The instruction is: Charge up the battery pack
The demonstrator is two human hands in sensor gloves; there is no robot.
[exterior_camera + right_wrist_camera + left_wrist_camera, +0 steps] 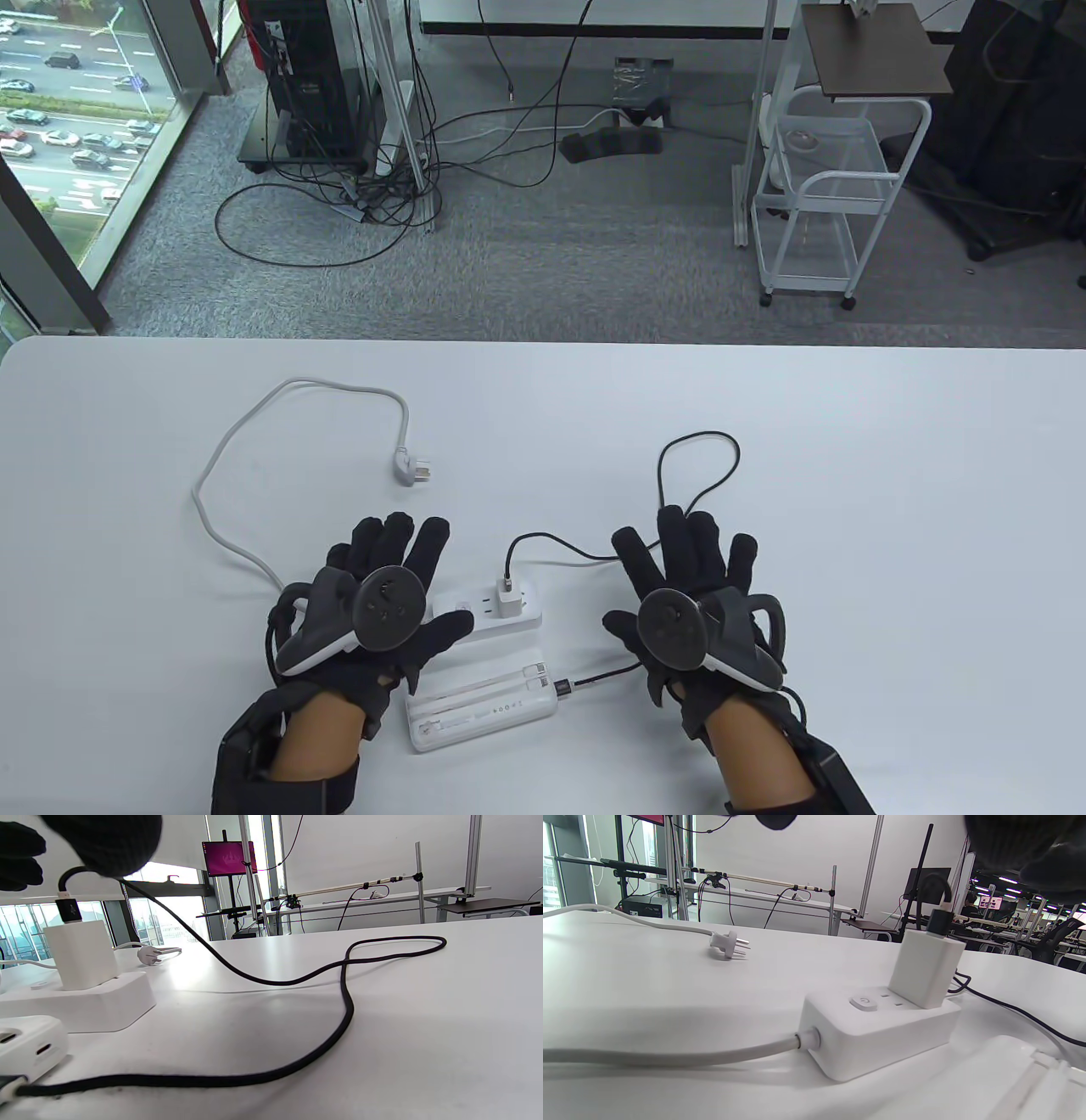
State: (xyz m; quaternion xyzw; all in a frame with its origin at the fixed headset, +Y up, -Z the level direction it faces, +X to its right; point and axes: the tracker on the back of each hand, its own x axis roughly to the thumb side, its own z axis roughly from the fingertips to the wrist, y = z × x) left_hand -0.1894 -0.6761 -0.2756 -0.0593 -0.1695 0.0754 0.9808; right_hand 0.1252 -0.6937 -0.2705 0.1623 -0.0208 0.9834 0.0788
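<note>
A white battery pack (482,709) lies flat near the table's front edge, with a black cable (697,475) plugged into its right end. The cable loops back to a white charger (511,601) that stands in a white power strip (509,613). The strip, the charger (927,967) and its cable plug show close in the left wrist view. My left hand (386,586) hovers open over the strip's left end, holding nothing. My right hand (687,586) hovers open to the right of the strip, above the cable (339,984), holding nothing.
The strip's own white cord (229,475) curves to the far left and ends in a loose three-pin plug (414,469), lying unplugged on the table (848,509). The plug also shows in the left wrist view (727,944).
</note>
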